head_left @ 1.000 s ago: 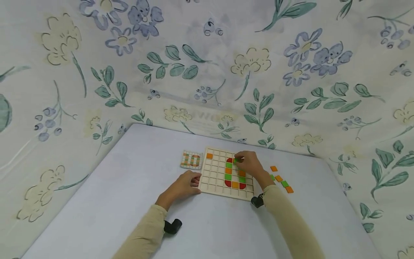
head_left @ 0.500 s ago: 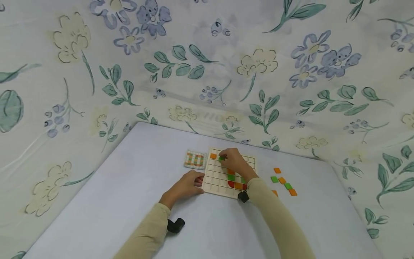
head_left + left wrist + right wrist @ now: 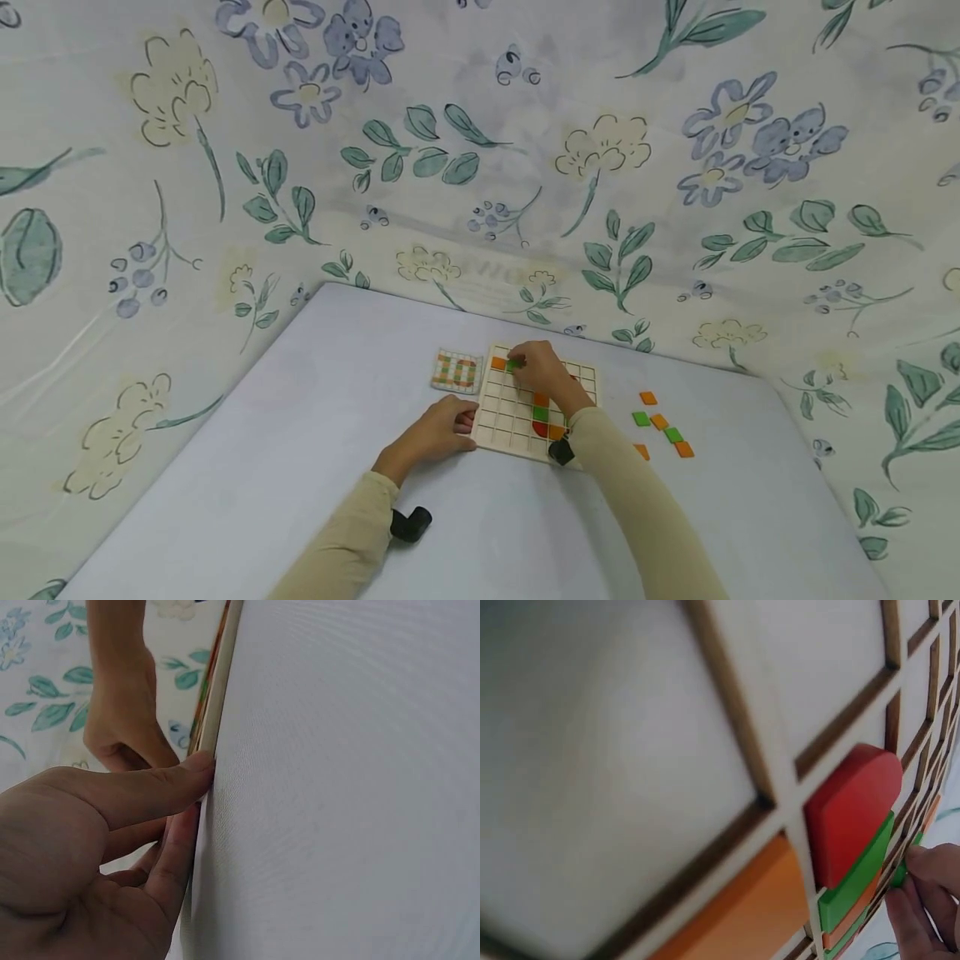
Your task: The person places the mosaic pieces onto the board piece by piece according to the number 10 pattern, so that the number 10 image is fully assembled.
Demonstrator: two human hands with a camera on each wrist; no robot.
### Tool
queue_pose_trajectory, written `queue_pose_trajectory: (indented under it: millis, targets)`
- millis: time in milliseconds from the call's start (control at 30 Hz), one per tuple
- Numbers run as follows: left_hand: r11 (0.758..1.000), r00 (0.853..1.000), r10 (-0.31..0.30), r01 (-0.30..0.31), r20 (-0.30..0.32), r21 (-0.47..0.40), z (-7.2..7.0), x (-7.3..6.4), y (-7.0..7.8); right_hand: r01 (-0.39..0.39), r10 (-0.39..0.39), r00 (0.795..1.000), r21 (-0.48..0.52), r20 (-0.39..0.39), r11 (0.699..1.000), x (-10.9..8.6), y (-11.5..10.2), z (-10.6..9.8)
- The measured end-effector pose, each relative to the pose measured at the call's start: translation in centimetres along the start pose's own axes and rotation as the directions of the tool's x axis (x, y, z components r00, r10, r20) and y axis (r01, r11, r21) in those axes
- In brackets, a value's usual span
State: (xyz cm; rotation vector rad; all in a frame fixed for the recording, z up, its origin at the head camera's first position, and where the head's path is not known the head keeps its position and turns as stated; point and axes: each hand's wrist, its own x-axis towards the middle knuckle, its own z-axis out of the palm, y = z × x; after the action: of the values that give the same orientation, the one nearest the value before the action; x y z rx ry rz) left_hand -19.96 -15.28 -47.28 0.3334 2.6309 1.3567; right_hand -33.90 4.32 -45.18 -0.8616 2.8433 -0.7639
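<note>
A wooden grid board [image 3: 501, 421] lies on the table. My left hand [image 3: 435, 429] rests at its left side; in the left wrist view the thumb [image 3: 176, 784] and a finger touch the board's edge [image 3: 219, 697]. Over the board's upper left, my right hand [image 3: 542, 367] pinches a green square tile [image 3: 513, 365] at the cell beside an orange tile [image 3: 498, 363]. The right wrist view shows the green tile [image 3: 900, 874] between thumb and fingertips. Red [image 3: 855, 810], green [image 3: 859, 874] and orange [image 3: 739, 915] tiles sit in other cells, some hidden behind my right arm.
A small pattern card [image 3: 456, 372] with a coloured grid lies left of the board. Several loose orange and green tiles [image 3: 658, 422] are scattered to its right. A flowered cloth [image 3: 480, 167] rises behind the white table [image 3: 300, 433].
My right hand has moved left across the board with the green tile, from the red and green tiles to the cell beside the upper-left orange tile. My left hand stays at the edge.
</note>
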Motion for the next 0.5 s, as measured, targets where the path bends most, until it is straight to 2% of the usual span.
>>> queue_pose_trajectory:
  millis: [500]
  targets:
    - [1.000, 1.000, -0.022, 0.022, 0.002, 0.017, 0.01, 0.04, 0.24, -0.009, 0.010, 1.000, 0.025, -0.007, 1.000, -0.13, -0.13, -0.22]
